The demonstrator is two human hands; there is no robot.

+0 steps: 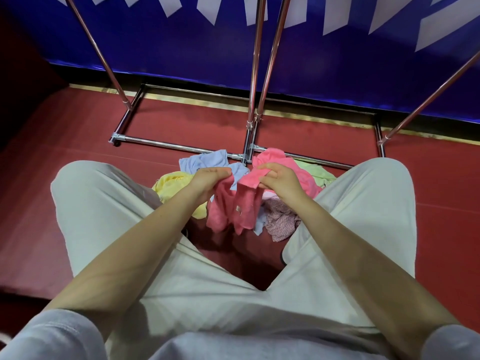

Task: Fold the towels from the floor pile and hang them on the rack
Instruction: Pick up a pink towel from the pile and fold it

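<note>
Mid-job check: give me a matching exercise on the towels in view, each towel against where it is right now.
Things:
1. pink towel
2. yellow towel
3. blue towel
4. green towel

Places:
A. on the floor, far right of the pile
B. held up by left hand and right hand
C. on the floor, left edge of the pile
D. by the rack's bottom bar, beyond the left hand

Pairs: 1-B, 2-C, 3-D, 4-A

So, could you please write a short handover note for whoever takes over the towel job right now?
Left hand and right hand each pinch the top edge of one pink towel, which hangs unfolded between the knees.
The floor pile lies by the rack's base: blue, yellow, green, a second pink, a patterned cloth.
No towel is seen hung.
Left: fold this towel, hang it, then the others.
</note>
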